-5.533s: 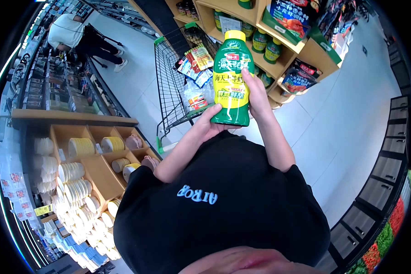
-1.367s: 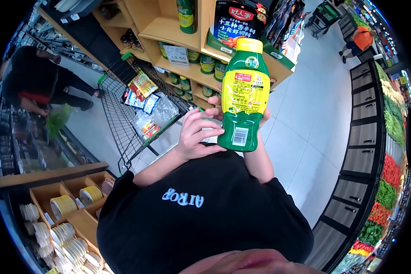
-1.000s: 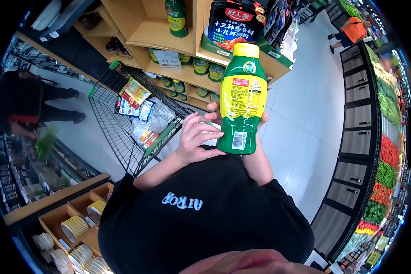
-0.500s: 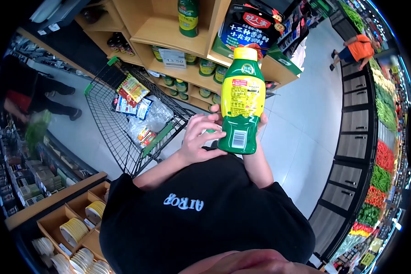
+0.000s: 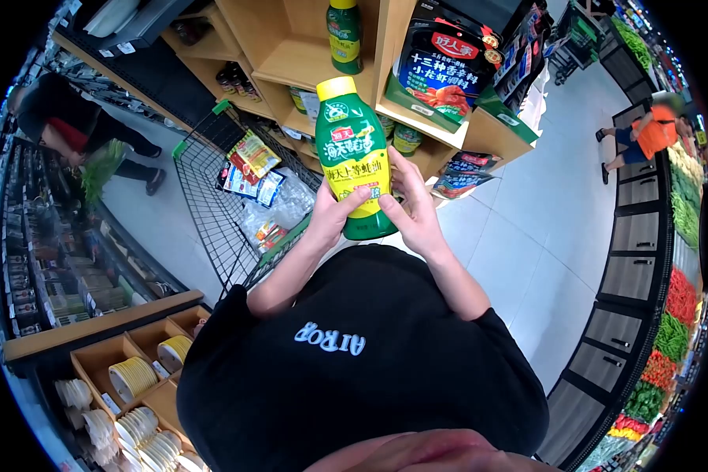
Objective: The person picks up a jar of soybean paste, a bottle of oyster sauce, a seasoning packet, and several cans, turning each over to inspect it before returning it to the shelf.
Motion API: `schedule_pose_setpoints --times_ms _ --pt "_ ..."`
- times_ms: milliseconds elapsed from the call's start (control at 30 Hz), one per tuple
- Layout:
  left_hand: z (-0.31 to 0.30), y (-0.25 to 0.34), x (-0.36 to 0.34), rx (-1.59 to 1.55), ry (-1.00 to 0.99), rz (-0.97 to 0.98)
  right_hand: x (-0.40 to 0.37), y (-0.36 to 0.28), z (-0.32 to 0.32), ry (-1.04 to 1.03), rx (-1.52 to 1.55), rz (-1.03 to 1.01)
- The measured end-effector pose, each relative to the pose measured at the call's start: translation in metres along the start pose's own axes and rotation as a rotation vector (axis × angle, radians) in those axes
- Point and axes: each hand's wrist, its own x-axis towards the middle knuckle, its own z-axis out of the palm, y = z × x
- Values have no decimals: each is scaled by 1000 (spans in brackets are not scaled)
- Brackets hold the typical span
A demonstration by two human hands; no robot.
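A green squeeze bottle of oyster sauce (image 5: 354, 149) with a yellow cap stands nearly upright in front of my chest, its front label facing me. My left hand (image 5: 332, 211) is closed round its lower left side, the thumb lying across the label. On the opposite side my right hand (image 5: 414, 203) grips the lower half, thumb on the front and fingers behind. The fingers behind the bottle are partly hidden. A similar bottle (image 5: 344, 39) stands on the wooden shelf beyond.
A wire shopping cart (image 5: 204, 197) holding several packets is at the left. Seasoning pouches (image 5: 448, 67) fill a display ahead. Stacked plates (image 5: 132, 379) sit at lower left. People stand on both sides, one in orange (image 5: 654, 134) near the vegetables (image 5: 672, 334).
The bottle has turned from its barcode side to its front label and shifted left. My left hand, whose fingers were loosely beside it, now grips it too. The person in orange has changed posture.
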Motion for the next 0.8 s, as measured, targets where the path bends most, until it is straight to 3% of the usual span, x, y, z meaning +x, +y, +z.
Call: schedule_pose_setpoints --times_ms 167,367,433,533,633,667,767,800 --pt "-7 5 5 -87 41 -116 8 2 0 -26 55 24" --pt "-21 -1 24 107 -62 41 11 12 4 8 -26 14" --pt "-30 -14 31 334 75 182 10 12 8 -11 -83 27" --pt "-42 -15 42 750 172 234 12 19 9 -78 -151 41" --pt "-30 14 46 1060 229 -111 15 26 10 -103 -176 59" --pt "-36 13 50 1130 225 -131 15 28 11 -123 -191 56" --pt "-54 5 65 1010 194 -22 21 38 15 -159 -176 35" --pt "-78 -19 79 800 150 115 23 42 15 -181 -134 23"
